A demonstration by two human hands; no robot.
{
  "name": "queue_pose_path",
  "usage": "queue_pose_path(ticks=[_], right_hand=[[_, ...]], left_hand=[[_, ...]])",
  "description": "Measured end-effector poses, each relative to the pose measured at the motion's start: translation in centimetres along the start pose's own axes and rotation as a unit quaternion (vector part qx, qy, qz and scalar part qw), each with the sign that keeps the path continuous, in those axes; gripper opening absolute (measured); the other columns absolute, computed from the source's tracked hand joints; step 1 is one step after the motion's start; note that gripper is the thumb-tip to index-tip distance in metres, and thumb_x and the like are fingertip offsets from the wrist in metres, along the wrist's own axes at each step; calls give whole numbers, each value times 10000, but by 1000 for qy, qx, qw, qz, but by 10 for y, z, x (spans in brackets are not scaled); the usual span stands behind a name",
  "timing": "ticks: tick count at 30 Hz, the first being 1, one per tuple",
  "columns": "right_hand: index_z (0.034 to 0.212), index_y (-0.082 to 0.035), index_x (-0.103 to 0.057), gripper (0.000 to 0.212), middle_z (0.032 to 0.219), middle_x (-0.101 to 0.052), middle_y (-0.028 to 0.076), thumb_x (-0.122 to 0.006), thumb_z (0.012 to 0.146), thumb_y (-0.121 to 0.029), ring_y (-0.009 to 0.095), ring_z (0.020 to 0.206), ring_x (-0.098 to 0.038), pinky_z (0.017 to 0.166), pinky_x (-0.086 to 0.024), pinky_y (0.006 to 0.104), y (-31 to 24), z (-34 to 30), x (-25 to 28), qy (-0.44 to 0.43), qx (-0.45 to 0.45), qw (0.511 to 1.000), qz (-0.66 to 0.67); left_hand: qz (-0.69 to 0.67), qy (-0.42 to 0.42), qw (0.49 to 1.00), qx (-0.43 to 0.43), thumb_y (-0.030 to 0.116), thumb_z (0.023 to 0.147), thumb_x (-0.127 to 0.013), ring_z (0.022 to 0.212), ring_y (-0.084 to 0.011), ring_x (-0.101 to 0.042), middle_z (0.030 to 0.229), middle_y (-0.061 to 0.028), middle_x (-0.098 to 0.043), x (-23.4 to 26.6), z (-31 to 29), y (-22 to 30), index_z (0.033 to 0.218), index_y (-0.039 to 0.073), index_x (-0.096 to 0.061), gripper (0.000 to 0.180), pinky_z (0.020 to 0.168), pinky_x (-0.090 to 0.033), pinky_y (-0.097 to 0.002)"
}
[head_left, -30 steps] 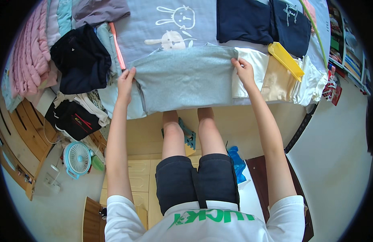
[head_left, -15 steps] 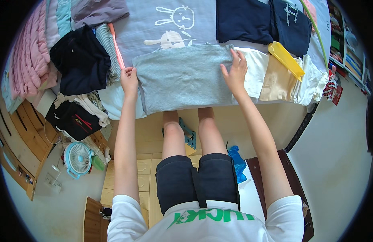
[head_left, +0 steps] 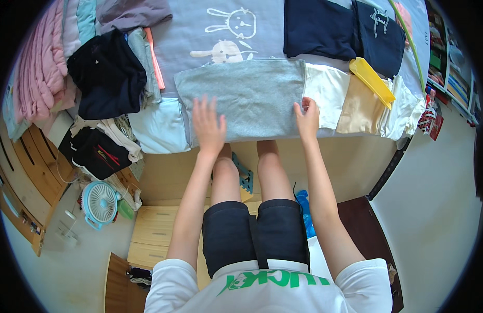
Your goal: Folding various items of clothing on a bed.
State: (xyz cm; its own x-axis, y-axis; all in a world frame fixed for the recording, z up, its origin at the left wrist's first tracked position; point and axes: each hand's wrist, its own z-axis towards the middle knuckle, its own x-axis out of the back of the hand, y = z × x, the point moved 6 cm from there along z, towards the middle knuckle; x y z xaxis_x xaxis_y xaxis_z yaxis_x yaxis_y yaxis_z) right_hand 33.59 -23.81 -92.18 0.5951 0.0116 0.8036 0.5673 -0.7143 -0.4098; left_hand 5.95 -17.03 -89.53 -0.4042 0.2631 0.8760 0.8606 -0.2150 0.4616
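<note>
A light grey folded garment (head_left: pixel 246 96) lies spread flat along the near edge of the bed; its exact kind is not plain. My left hand (head_left: pixel 209 125) is over its lower left part, fingers spread and slightly blurred. At its right edge, my right hand (head_left: pixel 307 117) has curled fingers, with thumb and forefinger pinching the cloth's border. A folded white garment (head_left: pixel 327 86) adjoins that edge, followed by a beige one (head_left: pixel 360 104). Pale blue folded cloth (head_left: pixel 160 122) lies left of the grey garment.
A yellow tray-like piece (head_left: pixel 374 83) rests across the folded clothes. Navy folded clothes (head_left: pixel 319 28) lie farther back. Black clothing (head_left: pixel 108 75) and pink bedding (head_left: pixel 40 78) are piled at left. Below them stands a blue fan (head_left: pixel 100 202). Bookshelves (head_left: pixel 452 68) line the far right.
My left hand has left the orange-pink strip at the left and moved right, over the grey garment. My right hand has come down along the garment's right edge, its fingers now curled.
</note>
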Motion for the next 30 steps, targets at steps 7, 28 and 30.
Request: queue_pose_path(ticks=[7,28,30], right_hand=[[1090,49,-467,552,991,-551,210,-674,704,-287,301,979,-477,829,-405,350,-11,14,-18,-25,11,999,22],[1136,34,-432,487,1051,-549,163,-618,757,-210,224,945,-534,811,-412,295,-22,14,-13,-261,39,933,244],[1170,35,-398,530,1076,-536,180,-617,756,-214,241,961,-533,821,-408,310,-44,-4,-11,-283,48,920,266]], left_hand=[[56,-143,979,-135,364,811,-498,1302,-266,-146,1406,-16,-212,-65,32,37,1330,231,-292,574,1037,-157,-457],[24,-118,990,-70,342,878,-374,1322,-270,-54,1435,-61,-99,-95,48,75,1360,187,-215,531,1033,-55,-508],[-28,-122,991,-48,330,884,-362,1322,-283,-36,1435,-83,-86,-97,46,73,1360,161,-216,526,1028,-61,-515]])
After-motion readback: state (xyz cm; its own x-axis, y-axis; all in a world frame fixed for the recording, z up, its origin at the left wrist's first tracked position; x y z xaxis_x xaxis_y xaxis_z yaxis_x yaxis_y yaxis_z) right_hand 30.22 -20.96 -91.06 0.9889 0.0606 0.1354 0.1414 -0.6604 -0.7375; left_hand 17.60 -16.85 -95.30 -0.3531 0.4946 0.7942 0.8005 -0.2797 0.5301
